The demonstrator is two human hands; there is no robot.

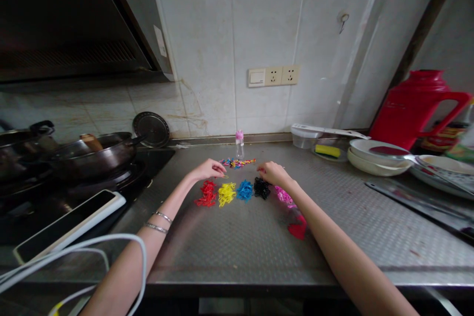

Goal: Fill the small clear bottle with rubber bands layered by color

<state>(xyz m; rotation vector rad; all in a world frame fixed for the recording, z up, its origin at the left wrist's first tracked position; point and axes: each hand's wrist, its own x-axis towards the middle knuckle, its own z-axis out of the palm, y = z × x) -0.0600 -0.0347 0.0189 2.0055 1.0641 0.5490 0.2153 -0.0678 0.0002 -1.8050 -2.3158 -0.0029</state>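
Small rubber bands lie sorted on the steel counter [259, 237] in a row: a red pile [207, 194], a yellow pile [226, 193], a blue pile [245, 190], a black pile [261, 188] and a pink pile [283, 194]. Behind them is a mixed-colour heap [237, 162]. My left hand [209, 169] pinches a small yellowish band just left of that heap. My right hand [272, 173] hovers with curled fingers over the black pile, its contents too small to name. A small bottle with a pink cap [239, 144] stands behind.
A wok [91, 155] and another pan sit on the stove at left, with a phone [66, 222] and white cable in front. At right are stacked plates [377, 158], a yellow sponge [328, 150], a red thermos jug [414, 106] and a red object [298, 229] beside my right forearm.
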